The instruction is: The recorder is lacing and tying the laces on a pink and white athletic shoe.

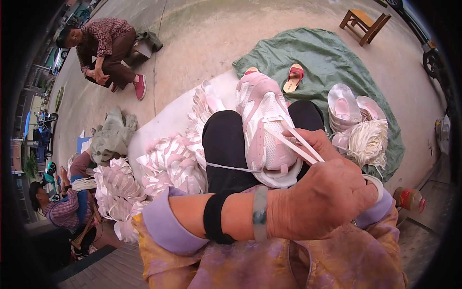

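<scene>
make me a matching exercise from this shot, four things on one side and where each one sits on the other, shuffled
Things:
1. pink and white shoe upper
2. wooden stool
3. green tarp
4. pink sandal

Places:
A. lying on the tarp
B. on the bare ground at top right
C. spread on the ground ahead of the knee
D. on the person's black-clad knee, white lace threaded through it

Pairs: 1-D, 2-B, 3-C, 4-A

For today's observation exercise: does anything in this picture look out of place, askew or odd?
One thing stands out: a lone red-strapped sandal lies on the green tarp with no partner in view. Otherwise, the pink-and-white shoe rests on the knee while both hands, left hand foremost, pull its white laces.
</scene>
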A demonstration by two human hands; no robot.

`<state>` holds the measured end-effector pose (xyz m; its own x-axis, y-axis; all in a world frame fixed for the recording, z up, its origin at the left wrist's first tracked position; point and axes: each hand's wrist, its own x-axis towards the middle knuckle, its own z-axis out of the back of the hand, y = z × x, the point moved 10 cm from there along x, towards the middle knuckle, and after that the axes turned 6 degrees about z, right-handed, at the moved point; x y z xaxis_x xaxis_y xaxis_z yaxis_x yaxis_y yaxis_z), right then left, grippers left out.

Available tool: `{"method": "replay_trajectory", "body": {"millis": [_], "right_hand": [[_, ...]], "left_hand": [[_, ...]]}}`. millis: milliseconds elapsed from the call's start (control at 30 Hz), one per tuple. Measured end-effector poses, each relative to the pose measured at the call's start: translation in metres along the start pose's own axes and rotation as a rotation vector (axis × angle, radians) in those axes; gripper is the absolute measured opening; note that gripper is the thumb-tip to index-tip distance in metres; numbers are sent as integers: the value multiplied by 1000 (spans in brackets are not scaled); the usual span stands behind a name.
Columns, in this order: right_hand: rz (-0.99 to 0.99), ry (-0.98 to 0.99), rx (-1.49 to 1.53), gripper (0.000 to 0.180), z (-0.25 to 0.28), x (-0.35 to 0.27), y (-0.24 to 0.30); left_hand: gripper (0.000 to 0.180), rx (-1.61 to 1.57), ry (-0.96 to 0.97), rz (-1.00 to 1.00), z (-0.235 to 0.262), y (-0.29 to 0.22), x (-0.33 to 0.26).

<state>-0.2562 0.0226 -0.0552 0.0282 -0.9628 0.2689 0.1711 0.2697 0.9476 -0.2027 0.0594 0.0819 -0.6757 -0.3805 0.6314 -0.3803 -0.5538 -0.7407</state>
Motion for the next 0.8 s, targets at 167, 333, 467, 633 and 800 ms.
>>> {"method": "replay_trajectory", "body": {"millis": [167,333,467,633,800], "right_hand": [[-275,130,212,43,-32,3,-65],[-107,87,-24,48,-21,3,-33],[-50,217,-152,37,-8,-5,-28],[-376,-44,172,14,37,0,-59],[-398,234,157,13,-12,39,-56]], "left_hand": [[16,8,111,44,-19,5,-5],[15,3,116,45,-21,3,-4],[17,28,134,20,-19,-3,-4],[21,-16,233,6,-28,-6,-7],[22,-43,411,43,-52,3,-20]]}}
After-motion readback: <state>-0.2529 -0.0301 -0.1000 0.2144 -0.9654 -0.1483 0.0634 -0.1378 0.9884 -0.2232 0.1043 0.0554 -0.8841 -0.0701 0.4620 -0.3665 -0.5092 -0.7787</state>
